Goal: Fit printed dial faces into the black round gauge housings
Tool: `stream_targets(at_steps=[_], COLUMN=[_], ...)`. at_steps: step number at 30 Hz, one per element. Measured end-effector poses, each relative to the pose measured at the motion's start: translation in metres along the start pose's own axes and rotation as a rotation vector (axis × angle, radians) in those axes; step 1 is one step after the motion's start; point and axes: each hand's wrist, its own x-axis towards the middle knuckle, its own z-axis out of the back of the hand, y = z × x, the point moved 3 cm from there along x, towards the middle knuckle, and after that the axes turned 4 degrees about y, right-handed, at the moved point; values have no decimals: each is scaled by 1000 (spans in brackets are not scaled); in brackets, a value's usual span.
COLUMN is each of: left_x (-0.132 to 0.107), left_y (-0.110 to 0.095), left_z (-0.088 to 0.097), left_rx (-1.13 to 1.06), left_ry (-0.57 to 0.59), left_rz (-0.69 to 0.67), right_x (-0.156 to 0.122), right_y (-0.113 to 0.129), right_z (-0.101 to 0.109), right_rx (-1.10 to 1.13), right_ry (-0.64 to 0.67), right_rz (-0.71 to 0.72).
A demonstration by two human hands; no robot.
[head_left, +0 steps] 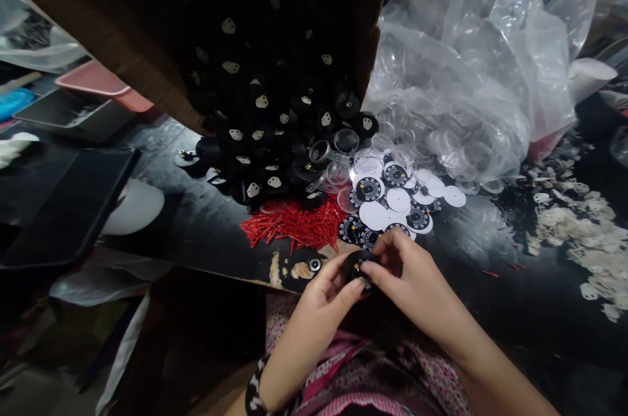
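Between my hands is a small round black gauge body with a printed dial face (359,267), just over the table's front edge. My left hand (328,295) grips it from the left, thumb on its lower rim. Fingers of my right hand (405,272) are closed at its right and top, the thumb on the dial face; whether a small part is pinched there I cannot tell. Just beyond lie loose black and white dial discs (387,203) and a heap of thin red pointers (294,223). A small round metal-ringed piece (314,265) sits left of my hands.
A cardboard box (147,69) tipped forward spills black round bodies (255,167) onto the table. Clear round covers (456,148) come from a plastic bag (456,43). Flat pale metal plates (583,226) are heaped at right. A dark phone-like slab (73,207) lies at left.
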Motion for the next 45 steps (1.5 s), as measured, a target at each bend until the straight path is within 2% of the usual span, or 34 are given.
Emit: stream_targets(at_steps=[4,9,11,15,18,23,25,27,29,31,35,41,45], left_x=[-10,-24,-26,-19,-7,8,6,2,-1,-3,0,-4,-5], left_y=[-1,-11,-13,-16,-24,-36,-35,-30,-24,-21,-19,-13,-17], left_z=[6,31,40,40,33,29,28,23,17,12,8,3,3], left_rx=[117,249,171,-150,-288,-338,-346,-381,-452,-524,-547,-386,-334], left_ry=[-38,-182,-252,-309,-286,-207,-206,-177,-114,-77,-113,-231,-215], left_rz=[-13,-64,-73,-124,-161,-213,-211,-150,-26,59,-3,-124,-165], right_x=[-14,-9,6,38,49,43,38,33,28,24,18,11,7], right_y=[3,16,21,28,32,26,21,17,15,15,16,14,16], right_z=[-10,-17,-20,-33,-45,-38,-30,-25,-22,-21,-16,-9,-5], right_rx=[-12,-56,-192,-745,-877,-859,-732,-498,-287,-210,-230,-408,-355], right_ry=[90,170,149,12,-2,-1,-15,-53,-96,-106,-83,-114,-105], right_rz=[63,175,202,205,219,204,197,215,261,304,331,294,325])
